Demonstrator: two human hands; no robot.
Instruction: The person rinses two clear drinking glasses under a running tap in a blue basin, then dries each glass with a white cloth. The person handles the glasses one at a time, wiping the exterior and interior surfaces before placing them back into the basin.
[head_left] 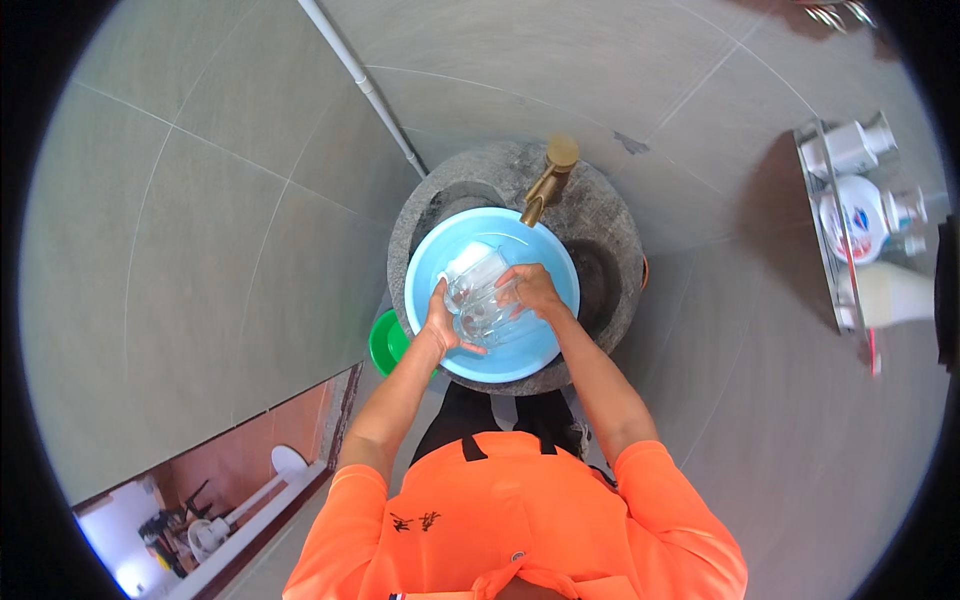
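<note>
Inside a light blue basin [540, 358] are several clear drinking glasses [486, 316], bunched together between my hands. My left hand [443, 325] cups them from the left, with its thumb up along the side and its fingers underneath. From the right, my right hand [530, 289] grips a glass, its fingers curled at the glass wall. Something white and translucent [468, 258] lies behind the glasses in the basin; I cannot make out its kind. The glass edges overlap, so which rim belongs to which glass is hard to tell.
The basin rests on a round grey stone sink [612, 225]. A brass faucet [545, 190] leans over its back rim. A green bucket [388, 345] stands low at the left. On the right wall, a metal rack [826, 215] holds several bottles. A white pipe [350, 62] runs up the corner.
</note>
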